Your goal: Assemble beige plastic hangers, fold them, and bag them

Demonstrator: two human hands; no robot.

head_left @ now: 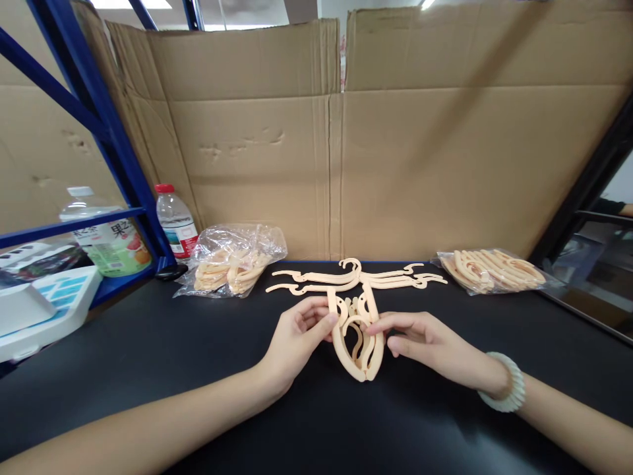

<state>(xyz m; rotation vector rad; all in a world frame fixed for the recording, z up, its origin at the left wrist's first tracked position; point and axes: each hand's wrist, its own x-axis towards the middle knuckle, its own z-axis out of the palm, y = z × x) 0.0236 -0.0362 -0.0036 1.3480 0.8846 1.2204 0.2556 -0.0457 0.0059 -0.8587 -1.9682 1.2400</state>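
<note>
A folded beige plastic folding hanger (pixel 374 359) is held upright a little above the black table, its hook tucked between its two bent arms. My left hand (pixel 299 336) is closed on its left arm, thumb in front and fingers behind. From the right, my right hand (pixel 420 340) is on the hanger too: its index finger reaches over the right arm to the hook, and the thumb sits just below. Some of that hand's fingers are hidden. Just behind, several unfolded hangers (pixel 321 278) lie stacked on the table, hooks pointing away from me.
Clear bags of folded hangers lie at the back left (pixel 232 267) and back right (pixel 494 270). A red-capped bottle (pixel 180 227), a larger bottle (pixel 116 247) and a white-and-blue device (pixel 54 303) stand left by a blue frame (pixel 111 145). Cardboard (pixel 247 165) walls the back.
</note>
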